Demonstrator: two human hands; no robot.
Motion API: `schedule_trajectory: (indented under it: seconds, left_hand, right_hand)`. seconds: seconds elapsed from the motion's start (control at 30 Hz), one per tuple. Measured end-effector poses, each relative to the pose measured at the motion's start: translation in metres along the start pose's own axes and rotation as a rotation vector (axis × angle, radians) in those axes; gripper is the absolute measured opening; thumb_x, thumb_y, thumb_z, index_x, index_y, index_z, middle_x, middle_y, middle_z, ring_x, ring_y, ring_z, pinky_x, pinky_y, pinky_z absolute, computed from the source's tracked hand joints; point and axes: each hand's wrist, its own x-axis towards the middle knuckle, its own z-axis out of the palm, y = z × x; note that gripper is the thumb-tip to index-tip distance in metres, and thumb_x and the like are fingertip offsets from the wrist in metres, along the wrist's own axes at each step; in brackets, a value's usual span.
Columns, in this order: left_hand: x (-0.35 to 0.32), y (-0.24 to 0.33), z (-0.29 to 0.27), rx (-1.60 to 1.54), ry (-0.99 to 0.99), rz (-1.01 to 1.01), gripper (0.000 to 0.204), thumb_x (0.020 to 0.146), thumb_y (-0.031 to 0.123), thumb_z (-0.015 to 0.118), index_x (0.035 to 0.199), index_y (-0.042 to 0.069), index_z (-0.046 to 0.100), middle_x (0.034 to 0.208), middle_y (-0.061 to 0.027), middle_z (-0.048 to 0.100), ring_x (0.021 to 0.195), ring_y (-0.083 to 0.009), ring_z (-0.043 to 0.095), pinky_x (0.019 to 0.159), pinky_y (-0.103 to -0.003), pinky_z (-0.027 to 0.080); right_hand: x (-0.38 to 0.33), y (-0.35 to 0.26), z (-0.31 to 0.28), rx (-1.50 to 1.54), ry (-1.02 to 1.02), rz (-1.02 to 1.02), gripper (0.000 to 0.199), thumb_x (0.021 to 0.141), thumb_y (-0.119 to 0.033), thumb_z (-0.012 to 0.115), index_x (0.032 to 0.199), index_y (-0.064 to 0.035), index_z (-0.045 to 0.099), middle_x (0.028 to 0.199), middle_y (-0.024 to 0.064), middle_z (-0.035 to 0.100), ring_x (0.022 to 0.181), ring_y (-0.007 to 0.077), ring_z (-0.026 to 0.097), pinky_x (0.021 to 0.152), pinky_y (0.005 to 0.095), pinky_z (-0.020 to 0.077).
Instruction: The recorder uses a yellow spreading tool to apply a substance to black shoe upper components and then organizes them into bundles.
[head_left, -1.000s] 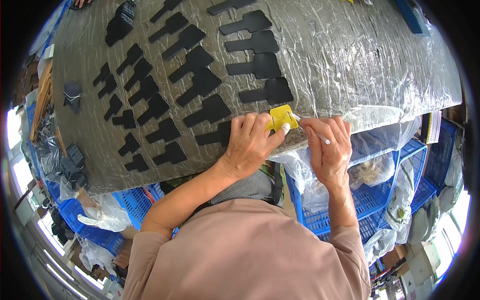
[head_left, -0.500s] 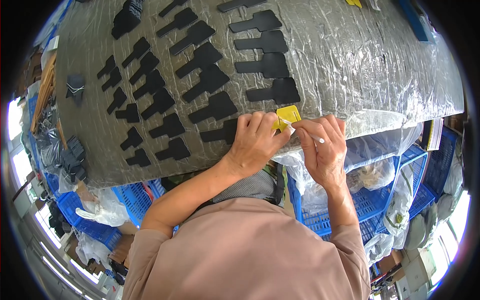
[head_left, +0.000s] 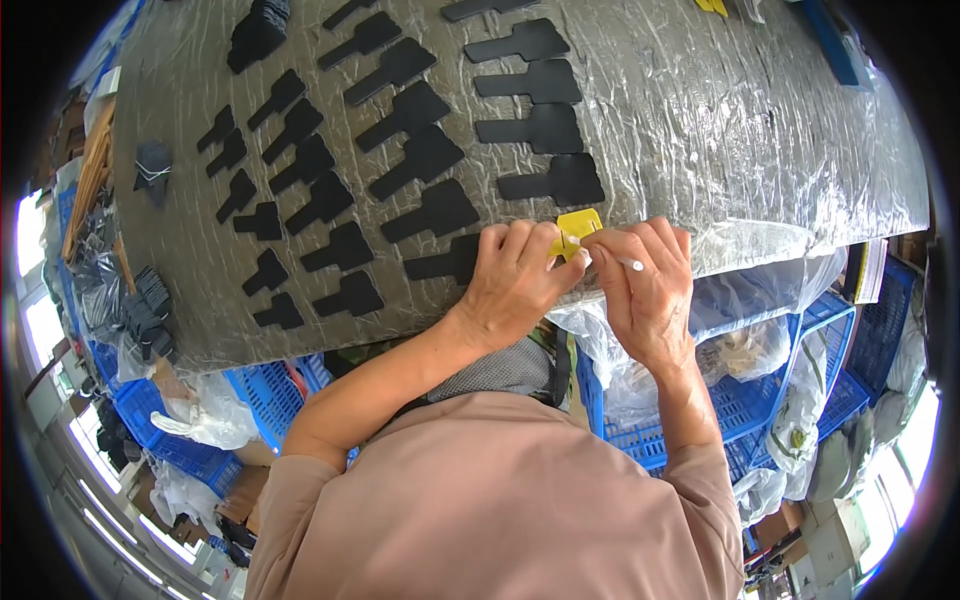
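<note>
My left hand point(head_left: 515, 280) pins a small yellow template point(head_left: 577, 228) flat at the near edge of the tabletop point(head_left: 760, 130), fingers closed down on it. My right hand point(head_left: 645, 285) pinches a thin white marker point(head_left: 618, 260), tip at the template's edge. I judge I'm tracing its outline (the piece underneath is mostly hidden), so the next move calls for a steady line with no slipping. Rows of black paddle-shaped cutouts point(head_left: 430, 150) lie just beyond on the plastic-wrapped surface, close to my knuckles. Blue crates point(head_left: 760, 400) sit below.
</note>
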Motion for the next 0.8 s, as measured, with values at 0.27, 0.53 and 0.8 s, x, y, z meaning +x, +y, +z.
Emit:
schedule_trajectory:
  seconds: [0.27,0.53,0.8]
  left_hand:
    - [0.001,-0.001,-0.002,0.004,-0.003,0.005,0.026,0.079,0.010,0.068,0.103,0.021,0.067,0.106,-0.0012,0.051,0.098,-0.0205,0.052,0.081,-0.039,0.038]
    - [0.013,-0.005,-0.020,-0.172,0.041,-0.035,0.028,0.085,0.016,0.064,0.112,0.021,0.072,0.104,-0.0023,0.054,0.096,-0.0227,0.053,0.079,-0.040,0.037]
    - [0.043,-0.041,-0.010,-0.076,0.012,-0.008,0.035,0.081,0.003,0.064,0.112,0.020,0.068,0.109,-0.0055,0.058,0.098,-0.0264,0.055,0.081,-0.042,0.038]
  right_hand:
    - [0.001,0.000,-0.008,0.029,-0.031,0.003,0.011,0.086,-0.004,0.070,0.095,-0.0086,0.066,0.081,0.0024,0.062,0.073,0.0229,0.055,0.075,0.0381,0.0387]
    - [-0.011,0.005,-0.028,0.158,0.241,0.295,0.008,0.096,-0.008,0.061,0.094,-0.0067,0.069,0.079,0.0036,0.066,0.072,0.0199,0.055,0.079,0.0338,0.0393]
    - [-0.010,0.010,-0.028,0.152,0.277,0.315,0.009,0.098,-0.010,0.061,0.095,-0.0067,0.069,0.073,0.0025,0.063,0.069,0.0189,0.053,0.081,0.0338,0.0383]
